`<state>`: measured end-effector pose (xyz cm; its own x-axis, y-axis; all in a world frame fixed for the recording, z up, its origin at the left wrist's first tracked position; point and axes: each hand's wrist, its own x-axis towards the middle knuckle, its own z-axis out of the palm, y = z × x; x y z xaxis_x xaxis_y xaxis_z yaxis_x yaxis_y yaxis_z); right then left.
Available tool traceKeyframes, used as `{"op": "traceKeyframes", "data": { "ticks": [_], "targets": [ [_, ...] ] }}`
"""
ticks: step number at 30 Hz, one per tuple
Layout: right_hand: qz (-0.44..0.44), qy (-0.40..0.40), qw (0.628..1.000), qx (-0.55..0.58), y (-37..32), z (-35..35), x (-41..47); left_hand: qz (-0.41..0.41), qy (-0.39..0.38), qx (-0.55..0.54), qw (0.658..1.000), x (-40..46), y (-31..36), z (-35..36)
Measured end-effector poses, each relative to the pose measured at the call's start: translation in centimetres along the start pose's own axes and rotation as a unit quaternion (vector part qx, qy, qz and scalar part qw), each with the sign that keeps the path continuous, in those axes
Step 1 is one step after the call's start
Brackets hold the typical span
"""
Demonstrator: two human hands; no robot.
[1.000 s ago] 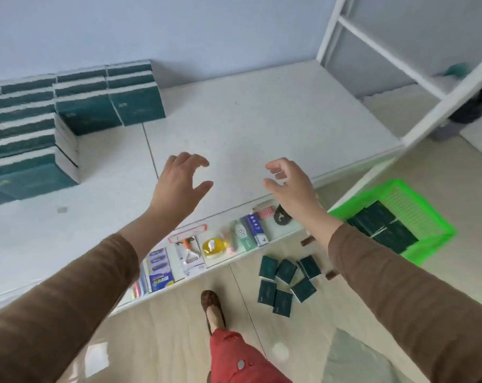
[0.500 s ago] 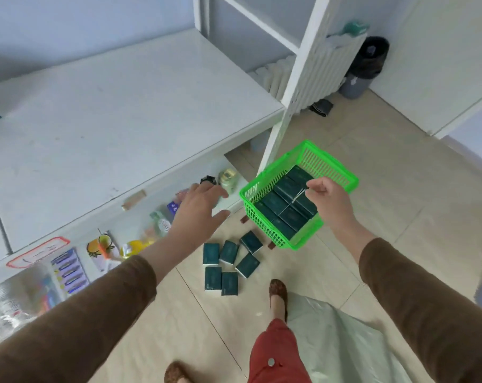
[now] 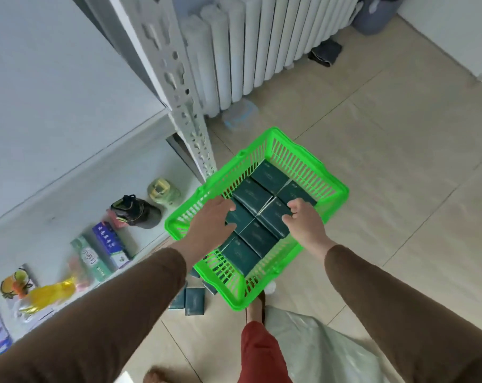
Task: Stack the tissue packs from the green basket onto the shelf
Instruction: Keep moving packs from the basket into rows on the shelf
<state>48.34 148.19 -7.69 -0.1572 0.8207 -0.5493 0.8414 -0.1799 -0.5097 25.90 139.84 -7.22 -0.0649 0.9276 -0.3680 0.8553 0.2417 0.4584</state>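
The green basket sits on the floor beside the white shelf's post and holds several dark green tissue packs laid flat in two rows. My left hand reaches in from the left rim, fingers spread and resting on a pack in the left row. My right hand is over the right row, its thumb and curled fingers touching a pack's edge. No pack is lifted. The white shelf top fills the upper left; the stacked packs on it are out of view.
A few loose tissue packs lie on the floor under the basket's near corner. The lower shelf holds boxes and a black item. A white radiator stands behind. A plastic sheet lies by my feet.
My view swung from the shelf top down to the basket. Both hands dropped from above the shelf into the basket and now rest on the packs.
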Motion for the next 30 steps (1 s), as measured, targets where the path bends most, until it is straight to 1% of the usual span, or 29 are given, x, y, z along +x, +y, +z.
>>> {"op": "traceKeyframes", "data": {
  "ticks": [2,5,8,11,15,18,21,23,26,28,30],
  "targets": [
    [0.007,-0.020,0.997,-0.074,1.3,1.4,3.2,-0.007,-0.028,0.028,0.999,4.4,-0.3,2.0],
    [0.014,-0.038,0.984,-0.174,3.4,3.7,6.8,0.003,-0.072,0.120,0.990,10.3,-0.8,4.9],
    [0.015,-0.050,0.966,-0.253,5.2,5.8,9.3,0.040,-0.079,0.224,0.971,14.9,-1.3,7.7],
    [-0.002,-0.048,0.948,-0.315,6.6,7.9,10.5,0.077,-0.078,0.292,0.950,18.2,-2.1,10.3],
    [-0.015,-0.020,0.936,-0.352,7.7,10.1,11.6,0.094,-0.064,0.321,0.940,20.0,-3.5,12.3],
    [0.017,-0.051,0.934,-0.353,7.7,10.4,12.0,0.090,-0.051,0.356,0.929,19.6,-4.1,12.4],
    [0.048,-0.060,0.936,-0.343,6.9,9.4,11.6,0.067,-0.046,0.381,0.921,17.7,-4.5,12.0],
    [0.037,-0.053,0.946,-0.317,5.8,8.2,10.5,0.036,-0.033,0.352,0.935,15.1,-4.9,11.2],
    [-0.003,-0.045,0.975,-0.220,3.1,5.9,7.4,-0.006,-0.018,0.273,0.962,9.4,-5.4,8.2],
    [-0.041,-0.036,0.985,-0.166,0.8,4.4,4.2,-0.050,-0.007,0.193,0.980,4.9,-5.8,5.1],
    [-0.090,-0.028,0.986,-0.135,-1.9,3.3,0.2,-0.090,0.019,0.100,0.991,-0.3,-6.2,1.1]
  ]
}}
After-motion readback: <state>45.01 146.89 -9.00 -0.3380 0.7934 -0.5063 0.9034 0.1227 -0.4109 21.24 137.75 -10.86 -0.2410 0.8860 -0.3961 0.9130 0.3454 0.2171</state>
